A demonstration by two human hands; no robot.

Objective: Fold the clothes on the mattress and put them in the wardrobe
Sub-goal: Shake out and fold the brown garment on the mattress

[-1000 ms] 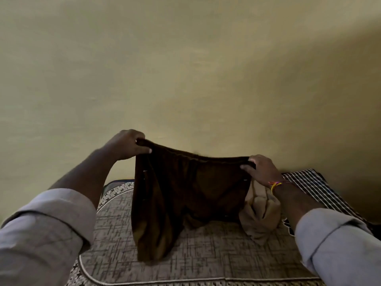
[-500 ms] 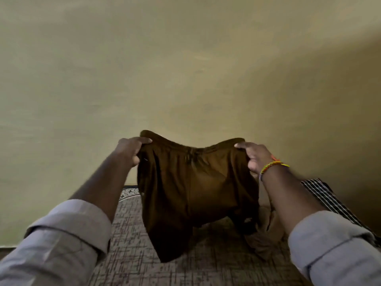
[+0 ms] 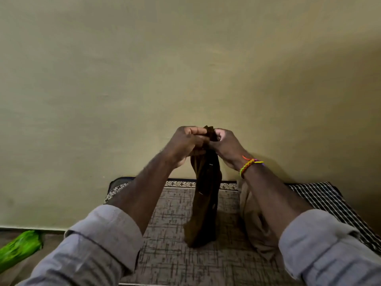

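Note:
Dark brown shorts (image 3: 206, 203) hang folded in half lengthwise above the patterned mattress (image 3: 175, 254), their lower end close to its surface. My left hand (image 3: 185, 144) and my right hand (image 3: 227, 146) meet at the top of the shorts, both pinching the waistband together. A beige garment (image 3: 253, 223) lies crumpled on the mattress under my right forearm, partly hidden by it. A black-and-white striped cloth (image 3: 329, 205) lies at the mattress's right side.
A plain yellowish wall (image 3: 185, 69) rises directly behind the mattress. A green object (image 3: 18, 247) lies on the floor at the lower left. The wardrobe is not in view.
My hands came together from wide apart, folding the spread brown shorts in half. The view tilted down, showing more mattress and the floor at the left.

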